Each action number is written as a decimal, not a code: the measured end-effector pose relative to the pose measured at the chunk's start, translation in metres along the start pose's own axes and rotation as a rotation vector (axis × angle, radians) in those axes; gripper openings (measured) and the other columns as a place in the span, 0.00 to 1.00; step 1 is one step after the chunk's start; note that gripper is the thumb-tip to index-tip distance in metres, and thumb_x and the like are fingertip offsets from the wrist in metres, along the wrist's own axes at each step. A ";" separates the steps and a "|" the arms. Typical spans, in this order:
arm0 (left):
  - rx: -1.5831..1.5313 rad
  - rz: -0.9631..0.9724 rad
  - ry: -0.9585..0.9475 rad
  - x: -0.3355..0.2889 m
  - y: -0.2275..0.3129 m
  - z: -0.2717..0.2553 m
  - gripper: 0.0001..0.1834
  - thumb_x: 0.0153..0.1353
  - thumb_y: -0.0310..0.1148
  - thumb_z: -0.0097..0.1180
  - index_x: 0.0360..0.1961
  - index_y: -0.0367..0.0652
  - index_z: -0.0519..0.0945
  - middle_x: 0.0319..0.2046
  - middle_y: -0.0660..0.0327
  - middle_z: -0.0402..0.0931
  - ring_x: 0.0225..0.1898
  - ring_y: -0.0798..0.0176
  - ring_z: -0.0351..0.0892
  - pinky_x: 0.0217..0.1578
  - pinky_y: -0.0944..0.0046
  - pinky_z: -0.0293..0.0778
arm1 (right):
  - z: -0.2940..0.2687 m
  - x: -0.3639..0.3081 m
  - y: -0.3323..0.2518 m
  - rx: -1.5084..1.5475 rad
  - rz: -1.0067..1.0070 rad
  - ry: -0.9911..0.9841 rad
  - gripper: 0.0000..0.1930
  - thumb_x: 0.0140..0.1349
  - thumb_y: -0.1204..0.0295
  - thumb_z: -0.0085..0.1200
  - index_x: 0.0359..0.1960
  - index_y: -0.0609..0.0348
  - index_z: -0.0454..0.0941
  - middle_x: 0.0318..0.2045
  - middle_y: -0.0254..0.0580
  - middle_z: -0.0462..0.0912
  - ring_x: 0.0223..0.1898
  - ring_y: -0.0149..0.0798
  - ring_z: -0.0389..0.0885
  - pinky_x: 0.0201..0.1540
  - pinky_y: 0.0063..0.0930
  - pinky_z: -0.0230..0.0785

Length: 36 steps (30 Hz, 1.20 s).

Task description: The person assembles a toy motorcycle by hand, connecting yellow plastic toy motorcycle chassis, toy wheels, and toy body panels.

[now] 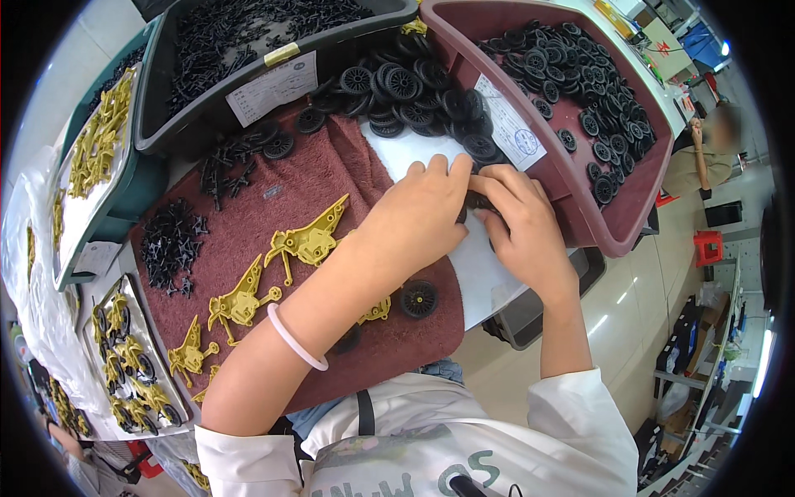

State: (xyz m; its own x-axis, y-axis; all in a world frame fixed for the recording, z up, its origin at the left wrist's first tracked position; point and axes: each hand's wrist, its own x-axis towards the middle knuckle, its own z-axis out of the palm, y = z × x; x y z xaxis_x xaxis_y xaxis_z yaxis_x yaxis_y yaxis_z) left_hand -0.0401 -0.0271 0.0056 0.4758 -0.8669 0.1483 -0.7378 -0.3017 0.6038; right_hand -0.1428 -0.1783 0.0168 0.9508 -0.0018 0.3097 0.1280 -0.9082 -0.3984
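Observation:
Both hands meet beside a heap of black spoked toy wheels (403,83) at the back of the work surface. My left hand (426,203) is closed, its fingers curled down; a dark piece shows at its thumb, mostly hidden. Close against it, my right hand (523,224) has thumb and fingers bent around a black wheel (478,200), only partly visible. Under my left forearm, several yellow toy motorbike frames (310,240) lie in a slanting row on a dark red towel (331,157). A single wheel (419,299) with a yellow centre lies near the towel's front right corner.
A maroon bin (617,219) of wheels stands right, a black bin (195,103) of small dark parts at back left. Left are a green bin (124,199) of yellow parts and a tray (157,327) of assembled motorbikes. Small black parts (170,240) lie on the towel.

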 end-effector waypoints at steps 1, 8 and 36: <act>0.011 -0.033 -0.003 -0.003 -0.001 -0.004 0.27 0.50 0.31 0.65 0.49 0.36 0.69 0.43 0.44 0.71 0.47 0.39 0.75 0.48 0.49 0.72 | 0.000 0.001 -0.001 -0.026 0.001 -0.019 0.19 0.53 0.83 0.56 0.48 0.57 0.80 0.46 0.39 0.75 0.47 0.44 0.75 0.50 0.37 0.65; -0.062 -0.042 0.223 -0.055 0.009 -0.084 0.21 0.51 0.25 0.65 0.48 0.34 0.78 0.39 0.53 0.77 0.41 0.58 0.79 0.44 0.64 0.76 | -0.003 0.020 -0.004 -0.084 -0.057 -0.185 0.22 0.51 0.85 0.56 0.50 0.57 0.79 0.41 0.40 0.72 0.46 0.45 0.75 0.50 0.38 0.67; 0.144 -0.341 0.338 -0.254 0.019 -0.047 0.23 0.45 0.23 0.66 0.46 0.38 0.78 0.44 0.56 0.74 0.45 0.51 0.78 0.42 0.56 0.76 | 0.033 -0.002 -0.130 0.358 -0.451 -0.346 0.22 0.43 0.80 0.61 0.45 0.60 0.76 0.47 0.46 0.75 0.44 0.47 0.81 0.44 0.37 0.77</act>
State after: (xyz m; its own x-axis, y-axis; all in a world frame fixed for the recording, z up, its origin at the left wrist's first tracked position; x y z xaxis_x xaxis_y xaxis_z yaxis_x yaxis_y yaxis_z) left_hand -0.1524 0.2060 0.0164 0.8123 -0.5399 0.2207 -0.5605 -0.6177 0.5516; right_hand -0.1522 -0.0460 0.0392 0.8105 0.5335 0.2418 0.5626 -0.5939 -0.5752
